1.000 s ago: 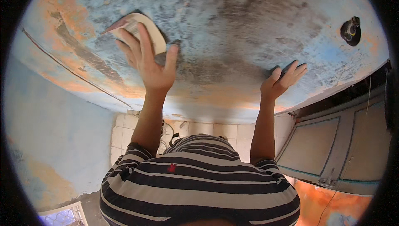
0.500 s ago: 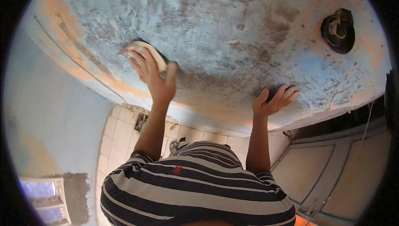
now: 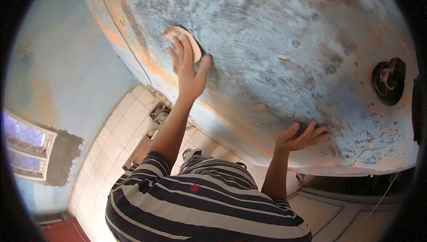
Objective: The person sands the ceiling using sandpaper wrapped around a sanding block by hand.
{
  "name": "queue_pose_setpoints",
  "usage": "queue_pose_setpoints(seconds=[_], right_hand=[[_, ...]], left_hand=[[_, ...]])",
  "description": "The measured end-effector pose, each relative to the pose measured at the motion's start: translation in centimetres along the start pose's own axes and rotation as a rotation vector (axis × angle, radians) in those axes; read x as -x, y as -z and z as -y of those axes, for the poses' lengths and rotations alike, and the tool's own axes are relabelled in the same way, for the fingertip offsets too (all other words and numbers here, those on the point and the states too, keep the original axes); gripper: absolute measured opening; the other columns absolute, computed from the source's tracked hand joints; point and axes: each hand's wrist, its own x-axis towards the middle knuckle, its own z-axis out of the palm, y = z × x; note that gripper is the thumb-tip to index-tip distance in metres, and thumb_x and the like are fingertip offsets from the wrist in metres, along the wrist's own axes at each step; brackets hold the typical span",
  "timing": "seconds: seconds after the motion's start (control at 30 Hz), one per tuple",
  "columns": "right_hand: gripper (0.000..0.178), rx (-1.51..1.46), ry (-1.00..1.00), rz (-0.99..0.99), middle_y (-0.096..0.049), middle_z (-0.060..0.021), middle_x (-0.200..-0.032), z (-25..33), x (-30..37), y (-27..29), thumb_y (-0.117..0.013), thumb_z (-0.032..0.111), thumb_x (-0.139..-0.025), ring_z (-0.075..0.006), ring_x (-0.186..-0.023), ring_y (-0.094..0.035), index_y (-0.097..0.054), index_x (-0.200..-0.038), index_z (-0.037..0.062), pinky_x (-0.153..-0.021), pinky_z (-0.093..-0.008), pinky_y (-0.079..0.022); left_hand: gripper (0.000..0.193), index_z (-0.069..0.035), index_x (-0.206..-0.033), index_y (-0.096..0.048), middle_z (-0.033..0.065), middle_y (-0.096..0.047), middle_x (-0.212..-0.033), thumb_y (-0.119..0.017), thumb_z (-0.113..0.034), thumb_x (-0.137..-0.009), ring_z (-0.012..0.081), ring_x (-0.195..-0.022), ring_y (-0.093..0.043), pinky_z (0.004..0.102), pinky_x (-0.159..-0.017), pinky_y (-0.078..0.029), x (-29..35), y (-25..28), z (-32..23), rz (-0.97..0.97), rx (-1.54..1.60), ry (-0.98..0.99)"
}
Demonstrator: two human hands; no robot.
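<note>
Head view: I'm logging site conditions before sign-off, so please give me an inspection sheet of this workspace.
Surface: worn blue ceiling with orange and grey scraped patches, paint flaking.
Job's things: round pale sanding pad pressed flat against the ceiling.
Clutter: nothing seen on the ceiling; small objects lie on the tiled floor below, too blurred to name.
Grippers: left hand spread over the pad, holding it to the ceiling; right hand open, fingertips braced on the ceiling, holding nothing.
Cables: loose wires in a round hole in the ceiling.
Surroundings: blue wall, barred window lower left, panelled door lower right.
</note>
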Motion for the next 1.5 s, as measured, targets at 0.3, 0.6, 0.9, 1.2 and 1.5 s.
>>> queue_pose_setpoints(seconds=[0.3,0.6,0.9,1.2,1.5], right_hand=[[0.063,-0.112,-0.136,0.15,-0.017,-0.0271,-0.164,4.5,2.5,-0.9,-0.056,0.036,-0.101,-0.0506,-0.151,-0.001,-0.038,-0.15,0.001,-0.114,-0.0701,0.0],[0.067,-0.142,-0.244,0.158,-0.01,-0.0294,-0.164,12.3,1.8,-4.1,-0.054,0.039,-0.101,-0.0512,-0.151,0.001,-0.033,-0.153,0.0019,-0.114,-0.0705,-0.001],[0.066,0.136,-0.184,0.079,-0.011,-0.03,-0.164,13.6,2.5,-7.8,-0.049,0.038,-0.103,-0.0535,-0.15,-0.006,-0.03,-0.154,0.001,-0.113,-0.0707,-0.009],[0.061,0.287,-0.184,-0.01,-0.014,-0.0326,-0.161,14.5,2.9,-9.7,-0.04,0.034,-0.106,-0.0549,-0.147,-0.014,-0.027,-0.154,-0.0011,-0.113,-0.0679,-0.017],[0.059,0.277,-0.274,-0.048,-0.018,-0.0316,-0.161,17.0,2.0,-10.3,-0.039,0.035,-0.108,-0.0531,-0.148,-0.014,-0.028,-0.154,-0.0013,-0.115,-0.0655,-0.018]], left_hand=[[0.09,-0.012,-0.158,-0.028,0.0298,-0.009,-0.164,-0.07,-0.047,-0.086,0.0573,-0.148,-0.001,0.0746,-0.109,-0.01,4.5,-0.5,-0.7,0.14,-0.016,-0.003],[0.081,-0.012,-0.147,-0.047,0.0296,-0.032,-0.15,-0.073,-0.05,-0.08,0.0589,-0.146,-0.01,0.0722,-0.11,-0.01,2.0,0.7,3.3,0.175,-0.029,-0.236],[0.087,-0.003,-0.155,-0.031,0.0358,-0.004,-0.162,-0.067,-0.033,-0.082,0.0559,-0.149,0.0,0.0647,-0.117,-0.005,-8.9,4.6,6.9,0.024,0.084,-0.252],[0.053,-0.023,-0.118,-0.068,0.0265,-0.046,-0.139,-0.075,-0.055,-0.076,0.0578,-0.143,-0.017,0.0774,-0.107,-0.005,-3.0,2.4,10.0,0.352,-0.083,-0.633],[0.066,-0.014,-0.127,-0.065,0.0223,-0.05,-0.13,-0.072,-0.058,-0.079,0.0527,-0.135,-0.031,0.0743,-0.109,-0.006,-3.3,1.8,8.9,0.042,0.139,-0.435]])
